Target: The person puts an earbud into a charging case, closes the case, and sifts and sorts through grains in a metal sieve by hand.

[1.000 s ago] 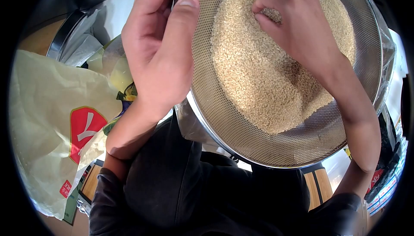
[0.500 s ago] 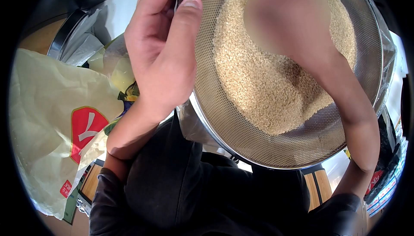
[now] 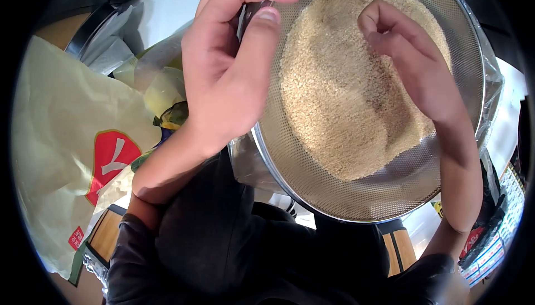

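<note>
A round metal sieve (image 3: 356,207) with a fine perforated wall holds a broad heap of pale tan grain (image 3: 329,104), which looks like unpolished rice. My left hand (image 3: 237,65) is at the sieve's left side, its fingers and thumb curled around the rim. Over the right part of the heap is my right hand (image 3: 407,62), fingers folded in and thumb against the index finger. Whatever that pinch may hold is too small or too hidden to name. A shadowed hollow shows in the grain beside this hand.
Clear plastic film (image 3: 490,90) shows around the sieve's outside. To the left stands a large cream bag (image 3: 72,115) with a red emblem. Dark-clothed legs (image 3: 223,232) are beneath the sieve. A black and red package (image 3: 479,232) lies at the lower right.
My right hand has moved from the far part of the heap toward the right and nearer me, its fingers now in clear view. My left hand stays at the rim. The view has shifted slightly.
</note>
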`<state>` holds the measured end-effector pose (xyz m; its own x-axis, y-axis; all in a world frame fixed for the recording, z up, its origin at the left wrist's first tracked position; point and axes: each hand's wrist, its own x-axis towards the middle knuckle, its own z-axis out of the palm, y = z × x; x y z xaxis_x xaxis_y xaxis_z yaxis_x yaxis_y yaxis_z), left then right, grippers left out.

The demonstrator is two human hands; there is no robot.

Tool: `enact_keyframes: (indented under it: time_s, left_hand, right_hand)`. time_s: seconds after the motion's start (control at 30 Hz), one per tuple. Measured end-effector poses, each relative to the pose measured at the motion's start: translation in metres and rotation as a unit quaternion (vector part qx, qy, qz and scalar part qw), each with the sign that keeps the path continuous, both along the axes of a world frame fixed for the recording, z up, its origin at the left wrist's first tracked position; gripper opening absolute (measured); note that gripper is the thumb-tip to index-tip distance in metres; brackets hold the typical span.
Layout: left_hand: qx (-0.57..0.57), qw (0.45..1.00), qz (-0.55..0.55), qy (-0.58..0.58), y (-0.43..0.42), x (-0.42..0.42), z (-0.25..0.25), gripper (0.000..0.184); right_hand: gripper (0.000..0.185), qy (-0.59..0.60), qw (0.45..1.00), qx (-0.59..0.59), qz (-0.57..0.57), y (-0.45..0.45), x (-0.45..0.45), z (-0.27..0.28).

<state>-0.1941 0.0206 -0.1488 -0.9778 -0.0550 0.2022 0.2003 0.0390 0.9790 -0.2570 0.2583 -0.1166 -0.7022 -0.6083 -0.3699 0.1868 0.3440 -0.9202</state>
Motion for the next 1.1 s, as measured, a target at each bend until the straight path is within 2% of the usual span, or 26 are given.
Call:
enact_keyframes:
  time_s: [0.03, 0.1, 0.13, 0.2, 0.3, 0.6, 0.7, 0.73, 0.8, 0.93, 0.97, 1.0, 1.03, 1.1]
  left_hand:
    - [-0.004, 1.000, -0.004, 0.016, -0.001, -0.001, -0.003, 0.023]
    - [-0.002, 0.999, -0.008, 0.036, 0.003, -0.002, -0.002, 0.023]
    - [-0.023, 0.999, 0.002, 0.022, 0.005, 0.000, 0.004, 0.023]
    - [-0.044, 0.999, 0.012, 0.008, 0.004, 0.000, 0.010, 0.022]
    - [-0.091, 0.995, -0.009, -0.037, -0.003, -0.001, 0.013, 0.026]
    - [-0.073, 0.997, -0.016, -0.009, 0.001, -0.002, 0.012, 0.026]
    - [-0.028, 0.998, 0.017, -0.051, 0.005, -0.001, 0.015, 0.021]
    - [-0.027, 1.000, 0.005, -0.008, 0.002, -0.004, 0.005, 0.020]
    - [-0.025, 0.999, -0.007, 0.033, 0.002, -0.002, 0.001, 0.019]
    - [-0.038, 0.999, 0.012, 0.018, 0.010, -0.001, 0.010, 0.018]
    - [-0.049, 0.999, 0.015, 0.020, 0.008, -0.001, 0.009, 0.019]
    - [-0.059, 0.998, 0.019, 0.022, 0.006, -0.001, 0.008, 0.019]
    - [-0.074, 0.997, 0.003, 0.005, 0.000, -0.002, 0.009, 0.022]
    - [-0.082, 0.996, -0.018, -0.011, -0.005, -0.002, 0.010, 0.025]
  right_hand:
    - [0.008, 0.005, 1.000, 0.006, 0.002, 0.001, 0.001, 0.002]
    - [0.012, -0.140, 0.983, -0.112, -0.046, 0.002, 0.005, -0.001]
    - [0.012, -0.137, 0.984, -0.108, -0.046, 0.002, 0.006, -0.001]
    - [0.011, -0.244, 0.949, -0.190, -0.066, 0.003, 0.007, -0.003]
    - [0.012, -0.265, 0.936, -0.227, -0.048, 0.006, 0.005, -0.007]
    - [0.015, -0.318, 0.897, -0.306, -0.032, 0.010, 0.003, -0.015]
    - [0.016, -0.329, 0.890, -0.313, -0.030, 0.010, 0.004, -0.015]
    - [0.016, -0.329, 0.890, -0.314, -0.030, 0.010, 0.004, -0.016]
    - [0.017, -0.323, 0.898, -0.298, -0.021, 0.011, 0.003, -0.015]
    - [0.017, -0.276, 0.929, -0.242, -0.057, 0.008, 0.010, 0.004]
    - [0.014, -0.173, 0.977, -0.119, -0.046, 0.008, 0.014, 0.021]
    - [0.013, -0.118, 0.991, -0.056, -0.042, 0.010, 0.021, 0.033]
    - [0.013, -0.065, 0.997, 0.011, -0.037, 0.012, 0.027, 0.045]
    - [0.012, 0.061, 0.995, 0.068, -0.048, 0.027, 0.041, 0.061]
